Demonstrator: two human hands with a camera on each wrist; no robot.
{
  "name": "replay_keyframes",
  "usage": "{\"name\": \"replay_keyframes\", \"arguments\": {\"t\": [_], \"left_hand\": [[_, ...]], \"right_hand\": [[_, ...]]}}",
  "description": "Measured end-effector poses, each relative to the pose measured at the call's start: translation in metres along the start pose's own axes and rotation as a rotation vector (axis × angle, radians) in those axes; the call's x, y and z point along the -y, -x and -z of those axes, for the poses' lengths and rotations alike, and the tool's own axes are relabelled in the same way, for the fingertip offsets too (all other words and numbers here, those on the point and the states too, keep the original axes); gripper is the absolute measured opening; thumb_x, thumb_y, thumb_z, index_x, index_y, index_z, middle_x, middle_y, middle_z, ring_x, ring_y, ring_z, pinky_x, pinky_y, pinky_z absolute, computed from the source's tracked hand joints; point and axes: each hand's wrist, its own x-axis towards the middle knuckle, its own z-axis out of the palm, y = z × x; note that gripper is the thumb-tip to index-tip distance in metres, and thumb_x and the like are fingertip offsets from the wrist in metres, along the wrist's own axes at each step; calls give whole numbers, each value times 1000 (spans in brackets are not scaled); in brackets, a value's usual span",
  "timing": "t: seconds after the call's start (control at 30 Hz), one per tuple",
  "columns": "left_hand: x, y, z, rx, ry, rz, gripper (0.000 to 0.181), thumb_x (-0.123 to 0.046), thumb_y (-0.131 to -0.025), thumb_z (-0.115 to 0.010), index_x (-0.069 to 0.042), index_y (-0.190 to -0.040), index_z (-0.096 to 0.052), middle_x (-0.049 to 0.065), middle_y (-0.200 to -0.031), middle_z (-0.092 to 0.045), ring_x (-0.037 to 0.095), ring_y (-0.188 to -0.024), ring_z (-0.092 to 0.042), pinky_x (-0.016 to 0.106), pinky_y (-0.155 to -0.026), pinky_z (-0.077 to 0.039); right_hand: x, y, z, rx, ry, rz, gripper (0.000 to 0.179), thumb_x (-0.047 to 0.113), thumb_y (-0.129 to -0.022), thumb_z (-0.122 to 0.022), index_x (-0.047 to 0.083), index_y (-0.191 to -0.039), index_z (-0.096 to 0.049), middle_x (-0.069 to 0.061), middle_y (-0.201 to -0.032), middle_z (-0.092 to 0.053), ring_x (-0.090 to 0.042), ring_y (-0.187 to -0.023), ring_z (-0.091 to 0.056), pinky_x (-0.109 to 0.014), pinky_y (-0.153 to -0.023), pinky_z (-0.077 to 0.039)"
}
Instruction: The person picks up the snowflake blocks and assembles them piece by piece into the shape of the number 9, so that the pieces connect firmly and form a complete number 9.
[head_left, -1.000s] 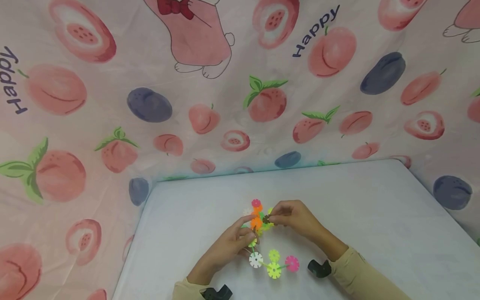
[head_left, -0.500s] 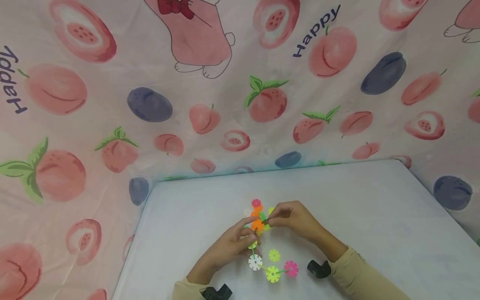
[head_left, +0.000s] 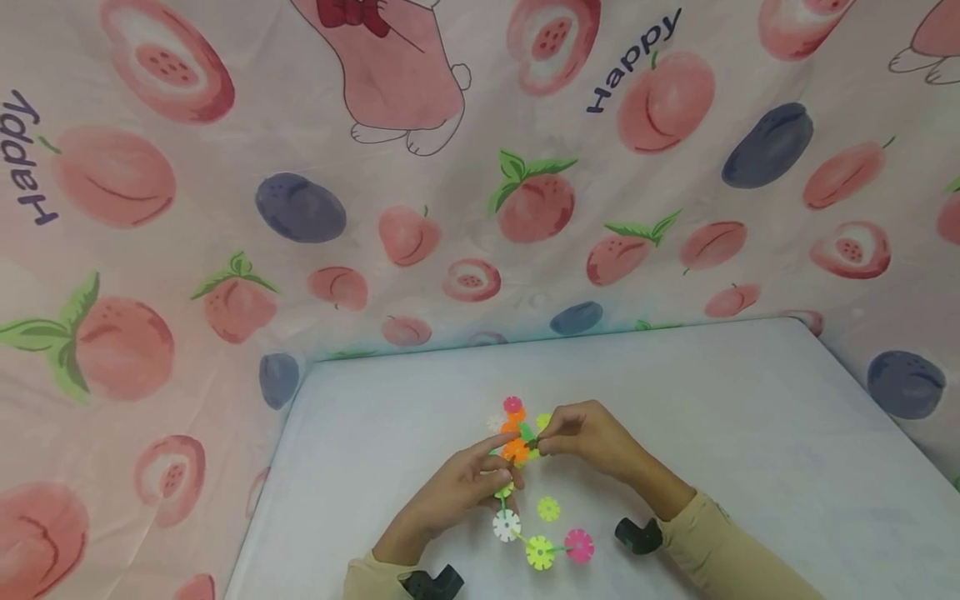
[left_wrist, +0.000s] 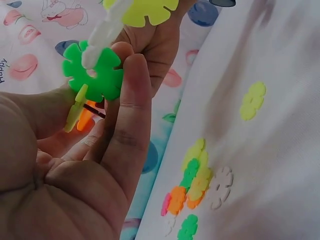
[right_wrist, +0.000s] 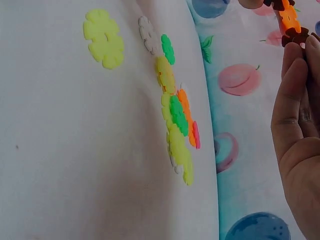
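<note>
In the head view my left hand (head_left: 468, 487) grips a chain of notched plastic snowflake discs near an orange disc (head_left: 517, 452). The chain hangs down from it through a white disc (head_left: 507, 526) and a yellow-green disc (head_left: 540, 552) to a pink disc (head_left: 579, 546). A green disc (left_wrist: 92, 70) of the chain shows between left thumb and fingers in the left wrist view. My right hand (head_left: 588, 429) pinches a brown disc (right_wrist: 295, 37) at the orange disc's edge. Another brown disc is partly visible on the orange disc's other side, by the left fingers.
Loose discs lie on the white table (head_left: 697, 400) beyond the hands, among them a green disc (right_wrist: 179, 115) and a white disc (left_wrist: 221, 187). A separate yellow disc (head_left: 549, 509) lies nearer. Behind the table hangs a fruit-print cloth (head_left: 420, 183).
The chain's lower end has swung down and slightly left. In the right fingers the brown disc has turned from face-on to nearly edge-on against the orange disc. Both hands stay almost in place.
</note>
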Motion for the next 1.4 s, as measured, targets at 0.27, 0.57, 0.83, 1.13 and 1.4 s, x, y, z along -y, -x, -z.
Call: {"name": "replay_keyframes", "arguments": {"t": [0.27,0.57,0.83,1.13,1.4], "left_hand": [[-1,-1,-1,15,-45,-24,58,-17,-105,-57,-13,-159,-35,40,-119,-61,10,-78,-69,25,-72,-59],[0,-1,-3,1,-35,-42,56,-16,-105,-56,-16,-158,-35,42,-119,-59,10,-79,-70,25,-72,-59],[-1,-3,-5,-31,7,-26,54,-18,-106,-56,-25,-155,-36,40,-124,-59,17,-85,-73,31,-78,-60],[-3,0,-7,-31,40,-19,54,-17,-106,-55,-28,-155,-32,38,-128,-58,23,-94,-75,36,-85,-60],[-3,-1,-7,-118,2,-23,55,-18,-105,-57,-21,-152,-28,33,-128,-63,36,-116,-64,41,-95,-58]], "right_hand": [[-2,-1,1,23,2,76,5,7,-86,-80,5,-90,-78,-8,-90,-75,-18,-83,-71,-32,-75,-61],[3,-1,0,5,28,43,7,9,-86,-80,4,-91,-78,-4,-89,-75,-20,-85,-71,-32,-76,-60],[3,-2,-1,-14,5,47,7,13,-87,-81,15,-94,-79,-5,-93,-75,-20,-88,-71,-34,-80,-61],[-6,-4,1,-35,-35,18,14,21,-89,-80,13,-100,-77,-9,-99,-76,-41,-94,-72,-45,-84,-61],[-14,-7,4,-114,25,-74,19,20,-93,-76,5,-104,-75,-16,-100,-74,-37,-90,-70,-48,-81,-61]]}}
